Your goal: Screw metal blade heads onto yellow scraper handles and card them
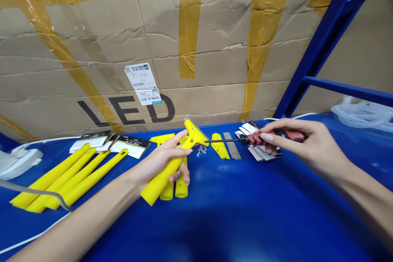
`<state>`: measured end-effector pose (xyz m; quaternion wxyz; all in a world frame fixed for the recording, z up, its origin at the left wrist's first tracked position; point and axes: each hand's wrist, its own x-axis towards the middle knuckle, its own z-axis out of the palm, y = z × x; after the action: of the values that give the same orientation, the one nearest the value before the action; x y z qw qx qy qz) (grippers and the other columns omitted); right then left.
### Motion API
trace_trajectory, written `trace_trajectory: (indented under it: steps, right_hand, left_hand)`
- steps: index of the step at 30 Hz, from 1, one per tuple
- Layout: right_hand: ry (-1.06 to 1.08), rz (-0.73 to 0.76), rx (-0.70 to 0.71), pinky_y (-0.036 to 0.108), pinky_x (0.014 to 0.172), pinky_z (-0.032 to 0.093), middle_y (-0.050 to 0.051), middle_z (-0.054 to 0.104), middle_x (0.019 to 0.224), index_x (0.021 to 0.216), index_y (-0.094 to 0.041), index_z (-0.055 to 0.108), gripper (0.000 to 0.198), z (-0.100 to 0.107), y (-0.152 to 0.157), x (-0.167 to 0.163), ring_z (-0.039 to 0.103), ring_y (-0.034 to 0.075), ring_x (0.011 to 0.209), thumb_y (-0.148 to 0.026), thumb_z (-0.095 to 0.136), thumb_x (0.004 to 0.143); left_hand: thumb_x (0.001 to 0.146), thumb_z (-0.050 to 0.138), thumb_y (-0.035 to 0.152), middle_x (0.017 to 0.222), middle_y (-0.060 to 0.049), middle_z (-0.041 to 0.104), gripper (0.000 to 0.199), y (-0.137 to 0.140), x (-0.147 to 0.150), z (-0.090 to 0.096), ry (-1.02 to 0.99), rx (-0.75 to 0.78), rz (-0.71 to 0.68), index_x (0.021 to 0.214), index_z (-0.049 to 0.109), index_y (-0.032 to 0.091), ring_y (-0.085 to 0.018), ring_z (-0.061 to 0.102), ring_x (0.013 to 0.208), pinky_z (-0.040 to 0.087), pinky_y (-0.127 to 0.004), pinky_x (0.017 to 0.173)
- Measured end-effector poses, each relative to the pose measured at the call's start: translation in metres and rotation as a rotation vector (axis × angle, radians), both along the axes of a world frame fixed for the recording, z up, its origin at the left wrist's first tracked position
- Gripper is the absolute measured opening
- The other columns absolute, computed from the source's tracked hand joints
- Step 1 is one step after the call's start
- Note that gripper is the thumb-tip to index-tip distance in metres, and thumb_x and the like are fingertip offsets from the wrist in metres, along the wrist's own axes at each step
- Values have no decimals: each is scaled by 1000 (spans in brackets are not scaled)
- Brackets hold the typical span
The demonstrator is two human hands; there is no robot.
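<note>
My left hand is closed around a yellow scraper, its blade end tilted up and away from me. In my right hand is a screwdriver with a red and black handle. Its tip meets the right corner of the scraper's head, where a screw seems to sit. Beneath my left hand lie more yellow scraper bodies, partly covered by it. Small screws are scattered just right of the scraper. Beyond them are yellow plastic plates and thin metal blades.
Several yellow handles lie at the left, near printed cards. More cards lie under the screwdriver. A taped cardboard box stands behind the blue table. A blue metal frame rises at the right, beside clear tubing.
</note>
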<state>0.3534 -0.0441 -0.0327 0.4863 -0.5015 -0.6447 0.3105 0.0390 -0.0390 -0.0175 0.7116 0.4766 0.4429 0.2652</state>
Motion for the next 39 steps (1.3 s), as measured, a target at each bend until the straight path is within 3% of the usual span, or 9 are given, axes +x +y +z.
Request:
trace_trajectory:
  steps: [8,21,24,27,30,32,34,36,39]
  right_hand:
    - [-40,-72,16,28,53,57,5,73,74,81,-20,77,30,1,0,-6,67,16,57,-48,82,72]
    - [-20,-48,-8,31,54,55,5,71,71,82,-21,76,31,0,1,-4,65,17,57,-50,82,72]
    - [-55,-42,-19,28,48,48,3,66,62,84,-19,74,35,2,-1,-7,58,15,50,-53,80,74]
    - [-105,-142,-36,26,39,34,-2,52,50,87,-18,71,43,4,-5,-15,43,11,41,-61,67,83]
    - [-129,-237,25,26,41,37,1,60,65,89,-21,68,41,4,-9,-24,48,12,47,-61,62,87]
    - [-145,-204,113,26,48,46,4,67,83,98,-24,66,34,3,-11,-27,57,14,57,-53,72,82]
    - [-156,-153,170,27,51,50,5,69,99,107,-27,62,42,2,-12,-26,60,16,62,-46,80,75]
    - [-139,-132,132,28,45,48,6,69,105,111,-28,59,45,2,-11,-24,57,13,55,-49,78,76]
    - [-90,-143,17,27,36,40,6,69,94,111,-27,55,41,1,-8,-20,49,10,42,-57,64,85]
  left_hand:
    - [93,54,23,52,-10,69,91,2,1,-2,-8,29,-26,160,-5,10,-9,43,31,31,-13,34]
    - [93,54,23,55,-11,70,91,-1,1,-1,-9,9,9,160,-6,10,-8,45,32,34,-13,38]
    - [94,54,22,55,-11,71,91,-3,3,-2,2,22,6,160,-7,11,-8,46,31,34,-13,37]
    - [93,55,20,54,-7,69,93,-5,7,-2,35,95,5,160,-8,12,-11,50,31,35,-14,36]
    - [92,57,19,55,-3,68,94,-5,10,-3,21,152,39,161,-7,16,-12,51,29,35,-16,35]
    - [92,58,19,57,-2,68,94,-4,11,-5,4,151,67,161,-5,17,-10,50,28,35,-16,36]
    - [93,58,20,57,-5,69,93,-3,10,-8,3,139,73,161,-5,16,-10,50,29,35,-16,37]
    - [93,57,20,56,-6,70,93,-3,10,-9,10,133,66,161,-6,15,-10,51,30,35,-16,37]
    - [92,58,20,57,-6,70,94,-4,11,-11,-13,124,77,161,-5,15,-11,53,30,33,-16,36]
